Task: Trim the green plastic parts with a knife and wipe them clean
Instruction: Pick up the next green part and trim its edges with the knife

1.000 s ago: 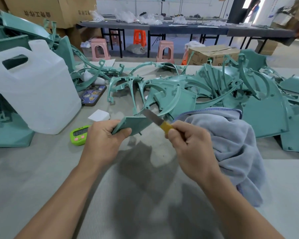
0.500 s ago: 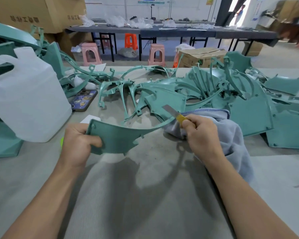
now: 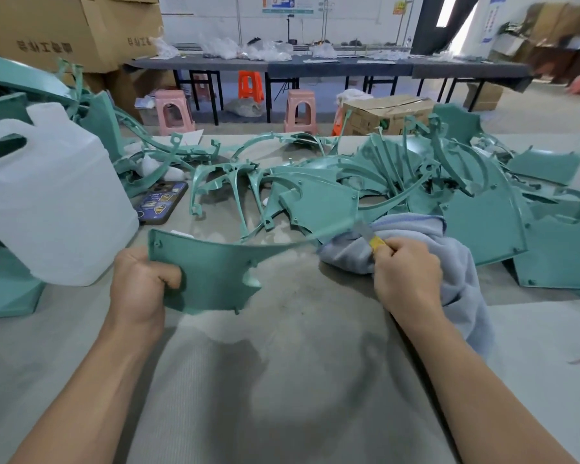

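**Knife at the narrow end of a held green panel**

Head view: The left hand grips the broad end of a curved green panel, thumb curled over its face and fingers behind. The panel is held up above the middle of the table, and from the broad end it tapers to a thin strip that runs right. The right hand is closed round the yellow handle of a knife. The grey blade points up and left to the panel's thin tip, but blur hides whether they touch. Under and behind that hand a grey-blue cloth lies bunched towards the table's right edge. A pile of green parts covers the far right of the table, with thinner curved frames spread along the far edge. A white plastic jug stands at the left edge, and a phone lies flat just beside it. Beyond the table stand pink stools and cardboard boxes.
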Available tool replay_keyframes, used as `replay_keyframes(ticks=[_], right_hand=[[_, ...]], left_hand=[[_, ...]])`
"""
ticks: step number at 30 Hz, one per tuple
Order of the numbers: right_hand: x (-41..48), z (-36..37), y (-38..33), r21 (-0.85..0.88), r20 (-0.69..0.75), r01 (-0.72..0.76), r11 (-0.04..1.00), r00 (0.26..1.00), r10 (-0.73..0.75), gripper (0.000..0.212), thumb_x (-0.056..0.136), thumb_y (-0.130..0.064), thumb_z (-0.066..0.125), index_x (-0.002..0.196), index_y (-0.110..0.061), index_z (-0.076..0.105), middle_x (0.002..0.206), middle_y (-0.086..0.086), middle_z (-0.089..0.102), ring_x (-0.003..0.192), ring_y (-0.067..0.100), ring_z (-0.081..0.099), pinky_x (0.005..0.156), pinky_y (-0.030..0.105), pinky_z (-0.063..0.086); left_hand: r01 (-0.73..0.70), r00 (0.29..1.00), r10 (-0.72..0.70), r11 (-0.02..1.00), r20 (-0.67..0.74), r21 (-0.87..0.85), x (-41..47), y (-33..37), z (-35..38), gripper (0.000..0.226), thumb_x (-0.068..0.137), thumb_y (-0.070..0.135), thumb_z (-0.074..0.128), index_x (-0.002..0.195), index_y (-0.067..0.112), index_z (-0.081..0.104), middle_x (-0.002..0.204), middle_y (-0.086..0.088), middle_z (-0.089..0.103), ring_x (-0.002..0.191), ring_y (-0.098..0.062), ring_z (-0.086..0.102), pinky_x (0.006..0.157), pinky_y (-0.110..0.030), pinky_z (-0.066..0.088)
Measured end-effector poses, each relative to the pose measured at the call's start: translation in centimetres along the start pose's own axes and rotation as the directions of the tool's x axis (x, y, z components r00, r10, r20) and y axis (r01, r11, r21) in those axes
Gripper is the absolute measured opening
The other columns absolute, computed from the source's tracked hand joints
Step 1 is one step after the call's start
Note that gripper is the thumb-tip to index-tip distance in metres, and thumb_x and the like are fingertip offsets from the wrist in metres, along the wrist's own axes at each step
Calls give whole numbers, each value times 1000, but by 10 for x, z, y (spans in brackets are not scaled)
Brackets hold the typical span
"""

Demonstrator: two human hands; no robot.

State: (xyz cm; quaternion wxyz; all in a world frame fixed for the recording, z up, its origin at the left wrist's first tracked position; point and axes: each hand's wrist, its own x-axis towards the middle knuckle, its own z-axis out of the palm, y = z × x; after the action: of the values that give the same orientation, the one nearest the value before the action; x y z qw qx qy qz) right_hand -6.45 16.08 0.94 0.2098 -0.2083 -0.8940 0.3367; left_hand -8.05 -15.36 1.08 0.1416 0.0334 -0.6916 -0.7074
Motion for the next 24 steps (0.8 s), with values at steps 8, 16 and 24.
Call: replay_keyframes(ticks=[8,16,24], right_hand=[[-41,13,-19,245,94,351,904,919,-382,25,96,-32,55,75,-20,61,58,-5,57,55,10,50,53,31,36],[-28,-5,-17,491,6,233,839,963,-270,25,91,-26,55,69,-26,68,75,-9,69,74,13,62,69,37,47],[-44,2,-45,451,436,442,776,650,-623,22,91,-21,71,76,-37,77,127,-36,62,131,-14,42,115,32,28]], left_hand=[[51,997,-48,997,-58,57,-3,-4,9,34,31,1,48,63,-10,51,60,-4,43,53,-17,39,54,-20,28],[-61,964,138,947,-228,316,-7,-11,7,13,45,9,51,58,6,52,55,6,40,54,-16,34,54,-28,33],[-494,850,517,715,102,495,-42,1,30,26,63,8,53,62,33,59,57,17,52,52,-1,45,48,-10,32]])
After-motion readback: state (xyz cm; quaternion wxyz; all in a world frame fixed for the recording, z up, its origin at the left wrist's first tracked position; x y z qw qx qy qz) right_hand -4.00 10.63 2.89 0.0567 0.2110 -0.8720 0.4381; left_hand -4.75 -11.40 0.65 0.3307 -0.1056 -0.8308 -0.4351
